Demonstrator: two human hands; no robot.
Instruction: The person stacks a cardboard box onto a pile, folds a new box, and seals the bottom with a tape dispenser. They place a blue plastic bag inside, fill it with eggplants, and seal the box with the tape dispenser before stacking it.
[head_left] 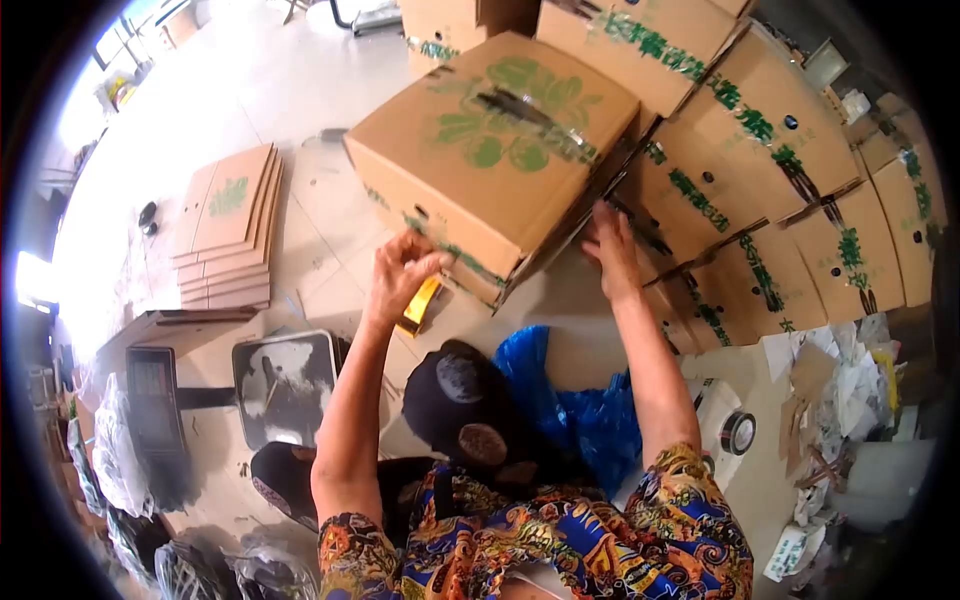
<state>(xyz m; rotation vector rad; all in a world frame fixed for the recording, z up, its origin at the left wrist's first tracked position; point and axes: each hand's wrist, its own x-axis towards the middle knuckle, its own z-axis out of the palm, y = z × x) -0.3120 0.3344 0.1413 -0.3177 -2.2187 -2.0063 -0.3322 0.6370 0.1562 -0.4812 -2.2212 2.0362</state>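
Observation:
A closed cardboard box with a green fruit print on its lid and a strip of tape across it sits tilted in front of me. My left hand is at its near left face, with fingers curled at the face near a small round hole. My right hand lies along the box's right side with its fingers stretched out; whether it touches the cardboard is hard to tell. Beneath the near edge, a yellow object lies on the floor, partly hidden.
Taped cardboard boxes are stacked at right and back. Flattened cartons lie piled at left. A platform scale stands near my left arm. Blue plastic lies by my knees, beside a tape roll. Paper scraps are heaped at right.

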